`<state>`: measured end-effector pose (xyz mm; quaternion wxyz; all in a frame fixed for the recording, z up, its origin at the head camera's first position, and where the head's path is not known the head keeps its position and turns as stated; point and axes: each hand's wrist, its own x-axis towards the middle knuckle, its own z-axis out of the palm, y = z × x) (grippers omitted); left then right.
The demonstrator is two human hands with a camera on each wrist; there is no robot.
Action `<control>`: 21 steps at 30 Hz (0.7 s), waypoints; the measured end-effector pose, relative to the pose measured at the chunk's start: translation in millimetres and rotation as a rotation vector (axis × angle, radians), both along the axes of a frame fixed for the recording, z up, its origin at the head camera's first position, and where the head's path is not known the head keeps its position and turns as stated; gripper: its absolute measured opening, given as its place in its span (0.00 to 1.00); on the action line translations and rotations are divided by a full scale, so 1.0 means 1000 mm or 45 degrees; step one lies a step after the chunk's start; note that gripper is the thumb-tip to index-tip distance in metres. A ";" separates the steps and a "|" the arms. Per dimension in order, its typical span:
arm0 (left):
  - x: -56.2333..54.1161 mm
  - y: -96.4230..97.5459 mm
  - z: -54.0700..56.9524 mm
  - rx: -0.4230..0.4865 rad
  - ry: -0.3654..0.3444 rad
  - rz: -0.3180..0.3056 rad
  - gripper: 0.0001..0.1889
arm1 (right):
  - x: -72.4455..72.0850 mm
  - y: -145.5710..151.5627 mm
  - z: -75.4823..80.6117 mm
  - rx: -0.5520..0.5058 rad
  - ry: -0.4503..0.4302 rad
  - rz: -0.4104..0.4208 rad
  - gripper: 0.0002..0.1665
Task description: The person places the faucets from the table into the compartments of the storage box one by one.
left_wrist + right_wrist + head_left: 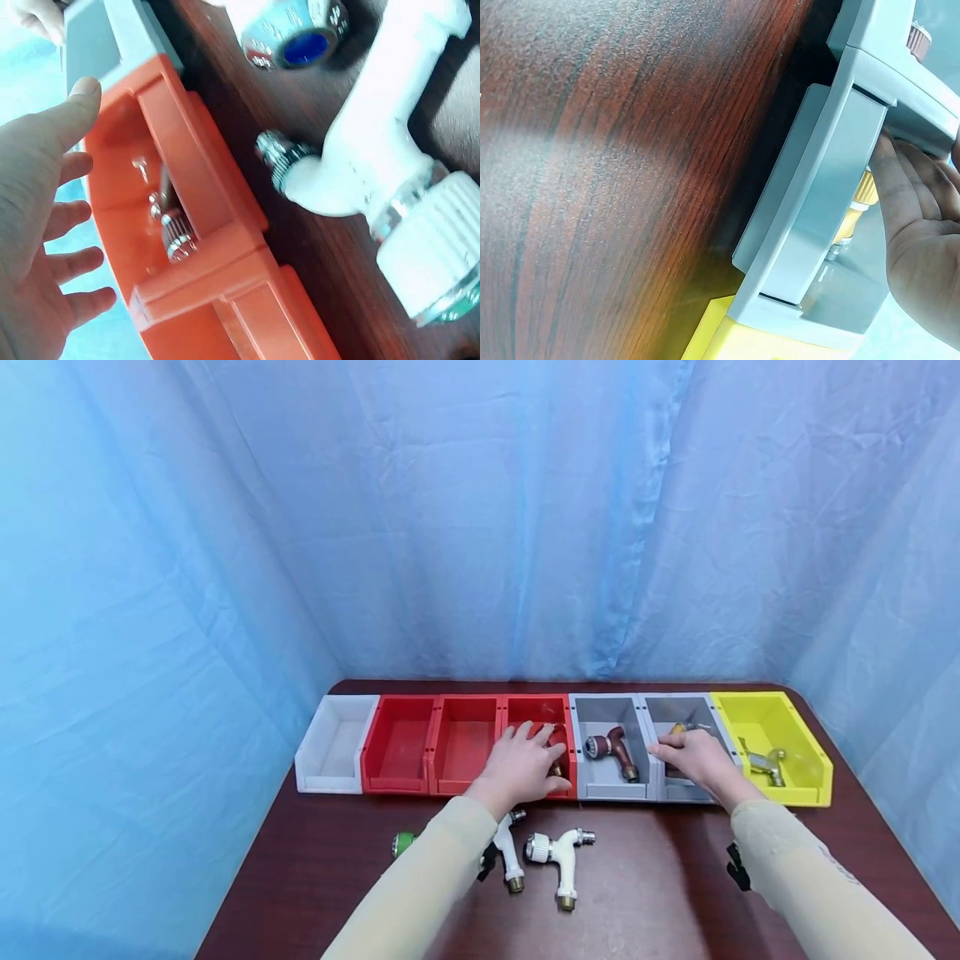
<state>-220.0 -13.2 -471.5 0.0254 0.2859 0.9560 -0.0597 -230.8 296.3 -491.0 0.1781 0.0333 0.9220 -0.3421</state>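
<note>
Left hand (520,765): grip wide, empty, over red bin (187,142). Right hand (696,757) at grey bin (829,199), grip unclear.

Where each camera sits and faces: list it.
Head: on the head, facing forward and down at the bins; left hand, right hand, sleeves show.
Left wrist: on that wrist, facing a red bin and white tap; left hand and part of the right show.
Right wrist: on that wrist, facing table and grey bin; right hand shows.
Head and right wrist share the yellow bin.
</note>
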 end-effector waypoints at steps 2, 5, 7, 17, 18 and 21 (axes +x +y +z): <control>0.004 0.001 0.002 0.019 0.009 -0.016 0.36 | 0.000 -0.001 0.001 0.001 0.006 0.004 0.45; 0.010 0.002 0.005 0.046 -0.008 -0.031 0.35 | -0.001 -0.001 0.001 -0.003 0.007 0.003 0.44; 0.015 0.003 0.007 0.054 -0.038 -0.040 0.36 | -0.001 -0.002 0.001 -0.006 0.004 0.000 0.44; 0.037 0.009 0.012 0.077 -0.114 -0.160 0.36 | 0.001 0.000 0.001 -0.013 0.007 -0.002 0.43; 0.040 0.010 0.012 0.079 -0.121 -0.174 0.36 | 0.001 0.000 0.001 -0.012 0.008 -0.001 0.43; 0.047 0.012 0.012 0.070 -0.145 -0.204 0.37 | 0.001 0.000 0.001 -0.007 0.006 0.000 0.43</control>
